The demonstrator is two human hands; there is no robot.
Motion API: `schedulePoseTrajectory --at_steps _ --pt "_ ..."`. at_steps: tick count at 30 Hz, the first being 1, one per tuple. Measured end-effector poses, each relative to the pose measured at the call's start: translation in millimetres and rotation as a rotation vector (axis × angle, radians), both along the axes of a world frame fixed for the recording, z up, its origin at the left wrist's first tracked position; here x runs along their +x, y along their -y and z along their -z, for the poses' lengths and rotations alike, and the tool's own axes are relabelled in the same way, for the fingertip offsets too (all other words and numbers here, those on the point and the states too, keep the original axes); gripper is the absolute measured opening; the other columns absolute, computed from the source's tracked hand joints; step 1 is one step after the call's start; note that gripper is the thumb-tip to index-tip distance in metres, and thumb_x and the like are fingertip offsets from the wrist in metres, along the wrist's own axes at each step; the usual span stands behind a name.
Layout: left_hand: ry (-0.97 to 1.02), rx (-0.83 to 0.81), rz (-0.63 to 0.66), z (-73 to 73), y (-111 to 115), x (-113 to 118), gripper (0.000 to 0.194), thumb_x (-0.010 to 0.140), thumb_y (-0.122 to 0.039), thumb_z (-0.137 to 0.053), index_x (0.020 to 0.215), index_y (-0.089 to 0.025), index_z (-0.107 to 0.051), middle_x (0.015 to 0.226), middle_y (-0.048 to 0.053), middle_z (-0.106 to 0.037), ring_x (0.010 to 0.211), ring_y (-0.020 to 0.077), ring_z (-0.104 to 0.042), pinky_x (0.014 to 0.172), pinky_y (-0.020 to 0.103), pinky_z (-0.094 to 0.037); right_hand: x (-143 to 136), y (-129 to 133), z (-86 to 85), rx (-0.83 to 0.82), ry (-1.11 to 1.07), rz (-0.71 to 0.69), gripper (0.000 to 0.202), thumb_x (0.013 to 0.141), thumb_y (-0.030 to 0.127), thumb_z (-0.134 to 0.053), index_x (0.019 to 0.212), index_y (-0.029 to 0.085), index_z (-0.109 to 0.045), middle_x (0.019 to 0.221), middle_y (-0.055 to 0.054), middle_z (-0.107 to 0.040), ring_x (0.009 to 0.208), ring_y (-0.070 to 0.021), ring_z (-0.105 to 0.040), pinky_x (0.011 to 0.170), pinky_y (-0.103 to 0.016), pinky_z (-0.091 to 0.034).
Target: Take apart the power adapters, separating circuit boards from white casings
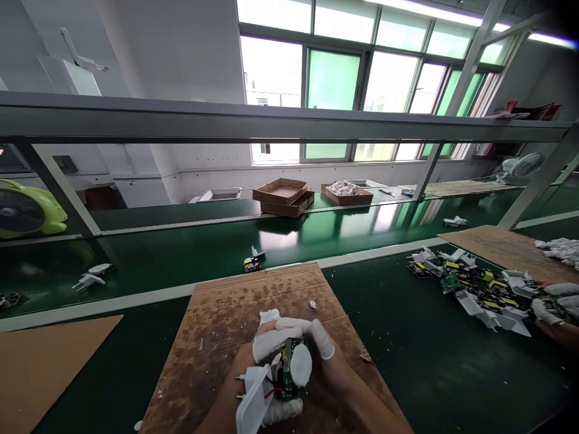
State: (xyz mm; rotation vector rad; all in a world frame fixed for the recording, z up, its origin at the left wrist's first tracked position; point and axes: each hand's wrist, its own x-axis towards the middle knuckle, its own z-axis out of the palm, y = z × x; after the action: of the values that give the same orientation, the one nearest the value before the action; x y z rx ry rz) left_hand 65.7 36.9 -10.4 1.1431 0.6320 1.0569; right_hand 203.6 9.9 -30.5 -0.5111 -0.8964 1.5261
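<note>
Circuit board [289,387] is gripped by left hand [254,354] above cardboard sheet [217,319]; right hand [333,361] is placed at upper edge, closure can't be told. Done, apparently: red lead [271,392] is attached, white oval pad [301,364] is fitted to board face. Not done: board isn't enclosed by plug housing [252,401], which is tilted alongside. Similar exposed boards [486,292] are heaped at right; whether any is complete can't be told.

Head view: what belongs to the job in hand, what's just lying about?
Belongs, seemingly:
circuit board with white oval patch, between left hand and right hand
white plug casing beside it
cardboard sheet underneath

Probably just lying about:
yellow-green fan
stacked trays
small white scrap on the sheet
</note>
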Motion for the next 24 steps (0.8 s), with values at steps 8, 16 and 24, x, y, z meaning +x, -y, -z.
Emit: schedulePoseTrajectory --at_steps 8,16,24 --pt "-0.165 -0.004 0.073 -8.0 29 -7 0.059 0.060 -0.033 -0.078 0.115 -0.020 -0.060 0.101 0.010 -0.070 0.104 0.0320 -0.059 0.094 0.042 -0.045 7 0 -9.2 0.213 0.391 0.049 0.043 0.080 0.049 -0.059 0.113 0.022 -0.063 0.107 -0.008 -0.065 0.099 -0.0245 -0.058 0.093 -0.038 -0.042" --pt "-0.110 -0.011 -0.058 -4.3 28 4 0.062 0.058 -0.033 -0.078 0.116 -0.022 -0.060 0.105 0.012 -0.069 0.096 0.0319 -0.063 0.089 0.042 -0.049 4 2 2.1 0.364 0.642 0.383 0.042 0.086 0.043 -0.051 0.123 0.023 -0.056 0.108 -0.009 -0.064 0.095 -0.0218 -0.059 0.086 -0.033 -0.047" --pt "-0.085 0.010 -0.106 -5.5 26 8 0.056 0.056 -0.024 -0.080 0.109 -0.020 -0.062 0.093 0.010 -0.071 0.090 0.0296 -0.064 0.086 0.041 -0.049 13 1 -4.7 0.698 0.929 0.548 0.037 0.088 0.019 -0.049 0.123 0.030 -0.054 0.108 -0.007 -0.062 0.100 -0.0235 -0.055 0.090 -0.039 -0.044"
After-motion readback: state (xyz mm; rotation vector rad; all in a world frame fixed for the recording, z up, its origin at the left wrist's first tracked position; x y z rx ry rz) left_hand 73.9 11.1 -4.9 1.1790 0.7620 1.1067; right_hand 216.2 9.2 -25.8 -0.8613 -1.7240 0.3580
